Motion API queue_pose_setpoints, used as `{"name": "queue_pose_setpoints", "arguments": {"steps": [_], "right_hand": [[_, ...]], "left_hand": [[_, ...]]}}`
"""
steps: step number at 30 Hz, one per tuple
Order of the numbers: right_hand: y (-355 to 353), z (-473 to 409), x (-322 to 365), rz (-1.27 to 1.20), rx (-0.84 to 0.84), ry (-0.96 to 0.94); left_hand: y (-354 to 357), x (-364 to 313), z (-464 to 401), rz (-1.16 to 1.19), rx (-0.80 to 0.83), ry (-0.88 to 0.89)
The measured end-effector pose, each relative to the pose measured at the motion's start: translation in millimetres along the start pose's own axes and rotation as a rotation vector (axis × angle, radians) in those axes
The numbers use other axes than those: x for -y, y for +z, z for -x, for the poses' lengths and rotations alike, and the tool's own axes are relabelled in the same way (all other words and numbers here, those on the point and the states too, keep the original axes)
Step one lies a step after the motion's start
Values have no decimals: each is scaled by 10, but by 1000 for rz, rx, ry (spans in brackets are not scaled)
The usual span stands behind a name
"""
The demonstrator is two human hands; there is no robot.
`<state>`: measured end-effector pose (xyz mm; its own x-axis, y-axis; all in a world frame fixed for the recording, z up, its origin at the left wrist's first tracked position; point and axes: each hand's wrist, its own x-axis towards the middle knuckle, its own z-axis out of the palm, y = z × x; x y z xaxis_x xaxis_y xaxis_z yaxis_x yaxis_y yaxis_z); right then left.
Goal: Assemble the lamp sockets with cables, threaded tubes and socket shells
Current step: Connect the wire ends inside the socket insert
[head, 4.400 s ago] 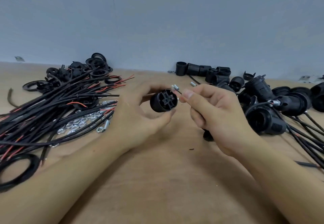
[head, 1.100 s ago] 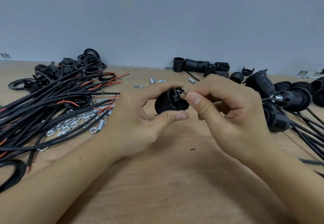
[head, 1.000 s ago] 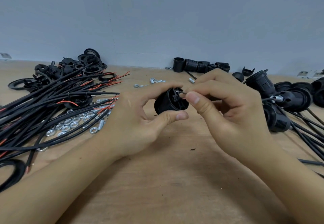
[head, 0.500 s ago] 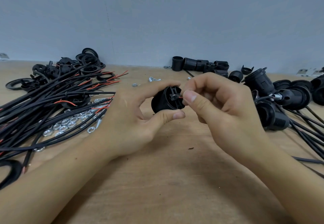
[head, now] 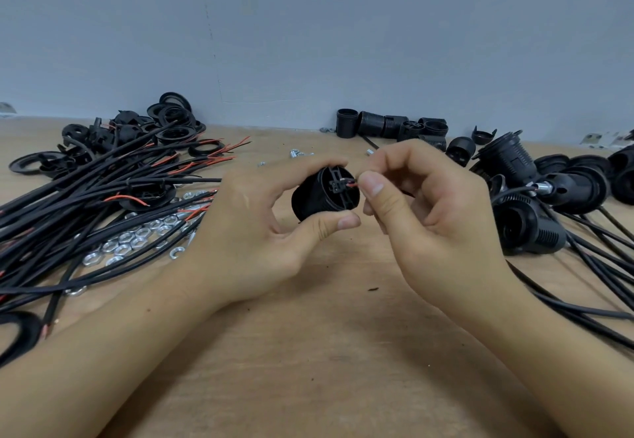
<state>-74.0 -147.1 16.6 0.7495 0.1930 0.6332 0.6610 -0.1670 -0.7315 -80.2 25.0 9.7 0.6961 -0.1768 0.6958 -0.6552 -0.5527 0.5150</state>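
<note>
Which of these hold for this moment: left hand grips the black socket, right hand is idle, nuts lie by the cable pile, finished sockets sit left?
1. The left hand grips the black socket. True.
2. The right hand is idle. False: it pinches a red wire at the socket.
3. Metal nuts lie beside the cable pile. True.
4. Finished sockets sit on the left. False: they lie on the right.

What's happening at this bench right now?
A person is wiring a lamp socket. The left hand holds the black socket body above the wooden table, while the right hand pinches a red wire end at its terminal. Loose cables and nuts lie left, assembled sockets right.
</note>
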Motion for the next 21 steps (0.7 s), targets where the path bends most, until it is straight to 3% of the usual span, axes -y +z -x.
{"name": "queue_pose_setpoints", "arguments": {"steps": [10, 21], "right_hand": [[-19, -6, -22, 313, 11, -135], [-26, -20, -72, 429, 68, -240]], "left_hand": [[-2, 12, 8, -127, -10, 95], [-30, 64, 0, -221, 99, 190]]}}
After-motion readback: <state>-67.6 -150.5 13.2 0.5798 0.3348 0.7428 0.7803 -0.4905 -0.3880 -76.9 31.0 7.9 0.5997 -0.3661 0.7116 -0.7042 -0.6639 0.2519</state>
